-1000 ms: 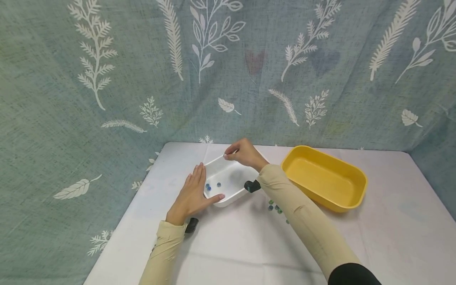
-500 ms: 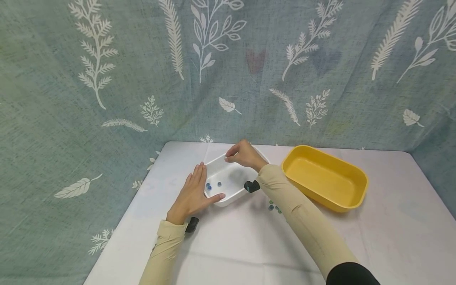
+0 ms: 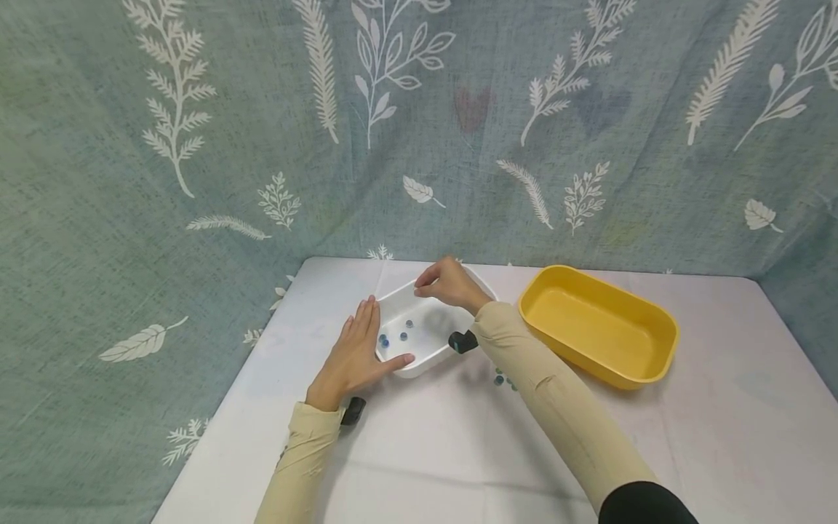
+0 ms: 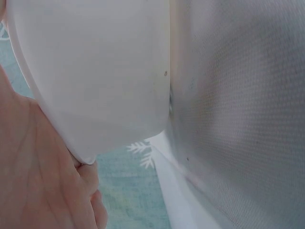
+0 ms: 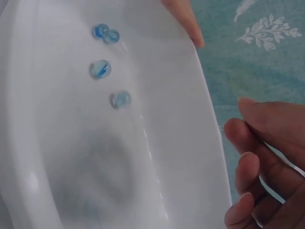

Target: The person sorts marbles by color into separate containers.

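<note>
- White basin point(image 3: 432, 331): a rounded, oblong vessel, set obliquely on the white-covered table point(image 3: 419, 451), its left end enclosed by one hand and its far rim reached by the other.
- Left hand point(image 3: 353, 353): spread wide at the left end of the basin; the fingers lie nearly straight along that end and the thumb extends over the near rim, so that the hand steadies the corner between them.
- Right hand point(image 3: 450, 282): above the far rim, with curled fingers and a narrow grip, thumb and fingertips close together; nothing shows between them. Whether the fingertips touch the rim cannot be told.
- Four marbles point(image 5: 101, 69): clear glass with blue, on the basin floor toward its left end. Two appear to touch, lying nearest the left hand; one lies to their right; the last lies farther right and closer to the far wall.
- Loose marbles point(image 3: 499, 380): a small greenish and bluish cluster on the table, right of and nearer than the basin, partly hidden by the right sleeve point(image 3: 556, 397).
- Yellow basin point(image 3: 599, 320): right of the white one and apart from it, its bare floor in view.
- Backdrop point(image 3: 366, 196): grey-green cloth printed with white leaves, rising behind the table's far edge.
</note>
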The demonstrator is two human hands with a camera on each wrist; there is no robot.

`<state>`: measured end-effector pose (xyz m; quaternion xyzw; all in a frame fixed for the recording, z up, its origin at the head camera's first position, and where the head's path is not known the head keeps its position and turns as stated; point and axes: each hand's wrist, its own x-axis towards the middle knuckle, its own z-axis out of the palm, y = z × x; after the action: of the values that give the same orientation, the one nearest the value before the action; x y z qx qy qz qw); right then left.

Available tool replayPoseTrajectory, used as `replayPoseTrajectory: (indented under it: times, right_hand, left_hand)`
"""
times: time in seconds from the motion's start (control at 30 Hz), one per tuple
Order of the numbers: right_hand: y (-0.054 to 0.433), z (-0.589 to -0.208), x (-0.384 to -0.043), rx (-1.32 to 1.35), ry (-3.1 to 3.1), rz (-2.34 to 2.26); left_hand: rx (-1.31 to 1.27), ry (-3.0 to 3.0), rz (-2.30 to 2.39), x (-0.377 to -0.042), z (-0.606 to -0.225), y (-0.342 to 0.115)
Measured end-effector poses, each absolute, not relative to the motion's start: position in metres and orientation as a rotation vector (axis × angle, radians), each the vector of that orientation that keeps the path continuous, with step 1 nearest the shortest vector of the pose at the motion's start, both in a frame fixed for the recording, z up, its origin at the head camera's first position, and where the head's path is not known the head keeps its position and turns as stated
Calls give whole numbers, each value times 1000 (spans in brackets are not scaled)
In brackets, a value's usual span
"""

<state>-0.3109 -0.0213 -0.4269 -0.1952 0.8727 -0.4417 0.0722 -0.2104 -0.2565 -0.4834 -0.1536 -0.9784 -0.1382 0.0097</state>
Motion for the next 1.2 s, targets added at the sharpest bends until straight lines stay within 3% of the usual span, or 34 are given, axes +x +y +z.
replayPoseTrajectory:
  times: [0.5,0.77,1.2]
  right_hand:
    - [13,-402,-290,-668,2609,-1477]
    - [43,-395,-256,-724,2667,-1551]
    - [77,-418,-199,-615,2699,-1624]
  left_hand:
    - [-472,-3077,-428,-212,-483,-256]
    - [-483,-3050,-426,-211,-483,-256]
    - [-488,-3053,-425,-213,-486,-256]
